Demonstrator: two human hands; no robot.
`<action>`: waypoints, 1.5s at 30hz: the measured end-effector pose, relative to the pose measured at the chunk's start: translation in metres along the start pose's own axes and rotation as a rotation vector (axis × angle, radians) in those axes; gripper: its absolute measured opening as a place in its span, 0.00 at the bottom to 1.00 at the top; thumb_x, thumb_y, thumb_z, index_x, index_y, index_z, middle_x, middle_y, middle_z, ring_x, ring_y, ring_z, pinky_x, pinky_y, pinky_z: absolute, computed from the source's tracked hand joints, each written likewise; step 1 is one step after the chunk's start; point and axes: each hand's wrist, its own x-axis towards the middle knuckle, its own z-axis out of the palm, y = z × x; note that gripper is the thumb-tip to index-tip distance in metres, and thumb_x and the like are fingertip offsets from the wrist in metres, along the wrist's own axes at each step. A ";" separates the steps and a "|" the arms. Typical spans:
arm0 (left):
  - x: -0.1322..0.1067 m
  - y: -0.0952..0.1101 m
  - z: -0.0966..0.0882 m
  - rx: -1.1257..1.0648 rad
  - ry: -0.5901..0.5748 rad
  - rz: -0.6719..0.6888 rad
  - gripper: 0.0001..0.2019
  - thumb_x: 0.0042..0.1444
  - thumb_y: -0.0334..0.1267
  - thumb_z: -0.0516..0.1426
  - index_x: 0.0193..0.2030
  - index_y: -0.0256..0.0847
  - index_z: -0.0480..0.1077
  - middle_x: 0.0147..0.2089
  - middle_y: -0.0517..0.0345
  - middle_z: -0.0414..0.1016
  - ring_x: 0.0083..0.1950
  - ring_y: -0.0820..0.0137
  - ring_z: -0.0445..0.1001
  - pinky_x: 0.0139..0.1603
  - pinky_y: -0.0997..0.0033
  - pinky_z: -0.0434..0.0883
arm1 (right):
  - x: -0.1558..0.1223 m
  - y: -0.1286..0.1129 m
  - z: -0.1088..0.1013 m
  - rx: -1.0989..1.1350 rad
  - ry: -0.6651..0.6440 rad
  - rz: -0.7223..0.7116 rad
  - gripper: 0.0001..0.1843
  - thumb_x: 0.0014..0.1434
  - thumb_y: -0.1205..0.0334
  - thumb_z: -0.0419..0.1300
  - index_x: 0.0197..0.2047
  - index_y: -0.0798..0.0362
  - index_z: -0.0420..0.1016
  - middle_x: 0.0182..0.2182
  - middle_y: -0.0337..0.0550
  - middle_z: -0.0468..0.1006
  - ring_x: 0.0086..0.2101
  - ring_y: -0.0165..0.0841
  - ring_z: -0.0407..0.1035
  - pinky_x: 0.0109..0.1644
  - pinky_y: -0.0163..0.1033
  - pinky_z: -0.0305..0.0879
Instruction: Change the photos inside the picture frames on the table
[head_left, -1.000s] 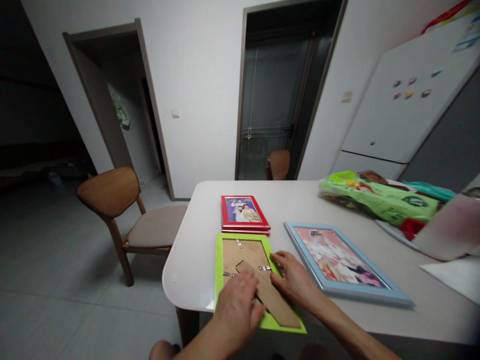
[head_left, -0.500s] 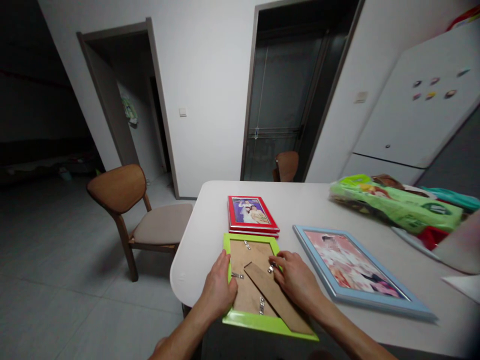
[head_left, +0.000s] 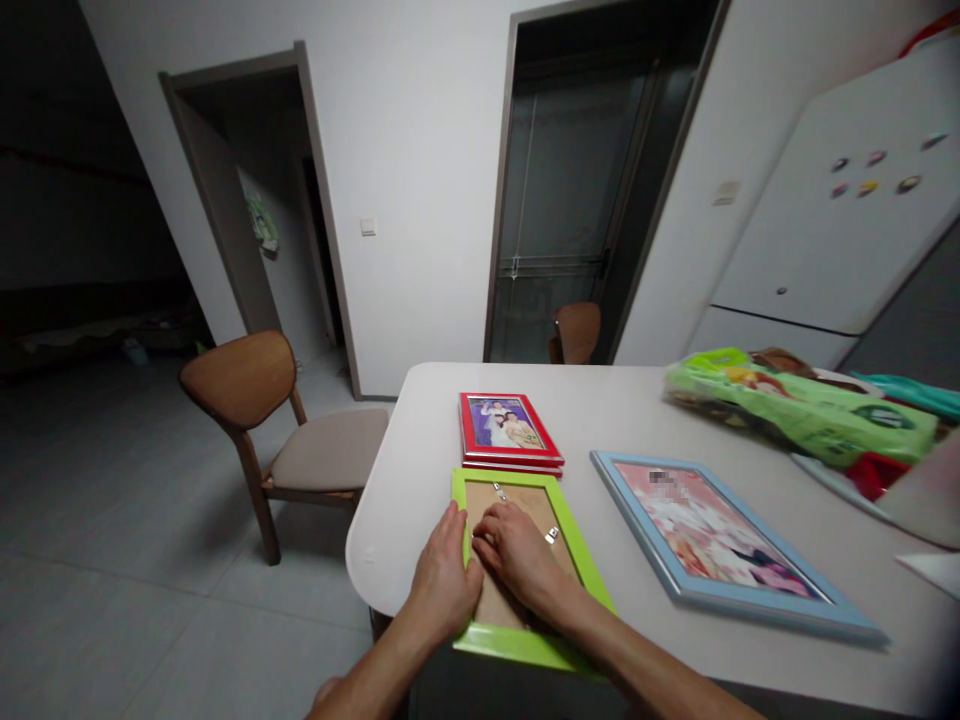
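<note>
A green picture frame point(head_left: 517, 645) lies face down at the table's near edge, its brown backing board point(head_left: 531, 503) facing up. My left hand point(head_left: 448, 578) grips the frame's left side, fingers along the outer edge. Across the backing reaches my right hand point(head_left: 517, 555), its curled fingertips at the metal turn clip on the left side, which they cover. Two other clips show: a top clip point(head_left: 500, 491) and a right clip point(head_left: 552, 536). My right hand and forearm hide most of the support leg and the bottom clip.
Stacked red picture frames point(head_left: 510, 430) lie just beyond the green one. To the right is a blue picture frame point(head_left: 750, 590), face up. A green plastic package point(head_left: 810, 400) lies farther back on the white table point(head_left: 622, 410). A wooden chair point(head_left: 330, 450) stands at the left.
My right hand has moved left across the backing, from the right clip to the left clip. My left hand keeps its grip on the frame's left side.
</note>
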 end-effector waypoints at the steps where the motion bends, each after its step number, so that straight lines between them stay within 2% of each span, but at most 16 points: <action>1: 0.000 0.000 0.000 -0.002 0.000 -0.001 0.28 0.42 0.28 0.48 0.55 0.27 0.55 0.59 0.45 0.52 0.60 0.66 0.51 0.59 0.68 0.49 | 0.001 0.004 -0.001 0.003 0.013 0.004 0.11 0.52 0.64 0.50 0.28 0.55 0.73 0.28 0.43 0.70 0.33 0.31 0.62 0.38 0.34 0.55; 5: -0.001 0.000 0.000 -0.047 0.012 -0.020 0.30 0.39 0.28 0.49 0.55 0.31 0.56 0.59 0.49 0.52 0.60 0.66 0.51 0.60 0.68 0.48 | 0.010 0.026 -0.007 -0.094 0.091 0.121 0.14 0.54 0.62 0.47 0.34 0.55 0.73 0.31 0.45 0.70 0.34 0.32 0.62 0.40 0.34 0.54; 8: -0.001 0.001 -0.001 -0.064 0.011 -0.030 0.30 0.39 0.28 0.49 0.54 0.32 0.56 0.60 0.50 0.52 0.60 0.67 0.50 0.60 0.69 0.48 | 0.019 0.040 -0.008 -0.186 0.082 0.197 0.14 0.54 0.63 0.47 0.32 0.55 0.73 0.29 0.46 0.70 0.33 0.32 0.62 0.39 0.35 0.54; 12: 0.000 0.002 -0.002 -0.054 0.009 -0.015 0.30 0.39 0.28 0.49 0.55 0.31 0.56 0.60 0.50 0.51 0.60 0.66 0.51 0.60 0.68 0.48 | 0.026 0.046 -0.003 -0.213 0.090 0.227 0.14 0.54 0.62 0.47 0.34 0.53 0.74 0.31 0.46 0.70 0.34 0.34 0.61 0.38 0.36 0.53; 23: 0.000 0.006 -0.003 0.022 0.002 -0.012 0.29 0.41 0.27 0.48 0.55 0.29 0.56 0.59 0.48 0.52 0.59 0.65 0.51 0.59 0.69 0.49 | 0.025 0.041 -0.005 -0.205 0.068 0.203 0.15 0.53 0.63 0.48 0.39 0.48 0.74 0.32 0.46 0.70 0.36 0.34 0.62 0.39 0.37 0.55; 26: 0.000 0.005 -0.003 0.030 0.005 -0.010 0.29 0.41 0.28 0.48 0.55 0.28 0.55 0.59 0.46 0.52 0.59 0.65 0.52 0.59 0.69 0.50 | 0.013 0.034 -0.015 -0.127 0.054 0.161 0.18 0.50 0.64 0.49 0.45 0.51 0.69 0.36 0.47 0.70 0.38 0.35 0.62 0.42 0.38 0.56; 28: -0.001 0.004 -0.002 0.040 0.008 -0.004 0.29 0.42 0.28 0.48 0.55 0.27 0.55 0.59 0.46 0.52 0.59 0.65 0.52 0.59 0.69 0.50 | -0.004 0.029 -0.027 -0.004 -0.011 0.067 0.22 0.48 0.65 0.51 0.48 0.51 0.67 0.43 0.47 0.68 0.43 0.35 0.60 0.47 0.39 0.54; 31: -0.001 0.002 0.000 0.057 0.008 -0.005 0.29 0.42 0.28 0.48 0.55 0.28 0.54 0.59 0.47 0.52 0.59 0.66 0.51 0.59 0.70 0.49 | -0.032 0.022 -0.045 0.167 -0.240 -0.042 0.20 0.43 0.66 0.55 0.42 0.47 0.71 0.50 0.44 0.61 0.50 0.37 0.54 0.53 0.41 0.48; 33: 0.000 0.003 0.001 0.089 0.002 -0.019 0.29 0.42 0.28 0.48 0.55 0.28 0.54 0.60 0.47 0.52 0.59 0.67 0.51 0.59 0.70 0.48 | -0.046 0.019 -0.052 0.219 -0.358 -0.031 0.17 0.41 0.64 0.57 0.38 0.46 0.74 0.53 0.43 0.58 0.53 0.39 0.51 0.56 0.43 0.44; 34: 0.000 0.004 0.002 0.109 -0.003 -0.028 0.29 0.42 0.28 0.48 0.56 0.28 0.54 0.60 0.47 0.51 0.59 0.67 0.51 0.60 0.71 0.48 | -0.050 0.018 -0.054 0.231 -0.377 -0.016 0.15 0.41 0.63 0.58 0.36 0.46 0.75 0.54 0.42 0.57 0.53 0.39 0.49 0.56 0.44 0.42; 38: 0.002 0.007 0.002 0.178 -0.032 -0.032 0.28 0.43 0.28 0.47 0.55 0.27 0.54 0.60 0.47 0.51 0.60 0.67 0.50 0.60 0.71 0.48 | -0.056 0.017 -0.049 0.237 -0.321 -0.003 0.09 0.43 0.59 0.58 0.31 0.46 0.76 0.53 0.41 0.59 0.53 0.39 0.50 0.57 0.45 0.39; 45: 0.001 0.006 0.004 0.265 -0.058 -0.014 0.28 0.44 0.28 0.46 0.56 0.25 0.52 0.60 0.44 0.49 0.60 0.67 0.49 0.59 0.71 0.49 | -0.057 0.014 -0.037 0.181 -0.176 -0.010 0.06 0.45 0.59 0.57 0.25 0.48 0.75 0.47 0.41 0.66 0.48 0.37 0.57 0.51 0.44 0.50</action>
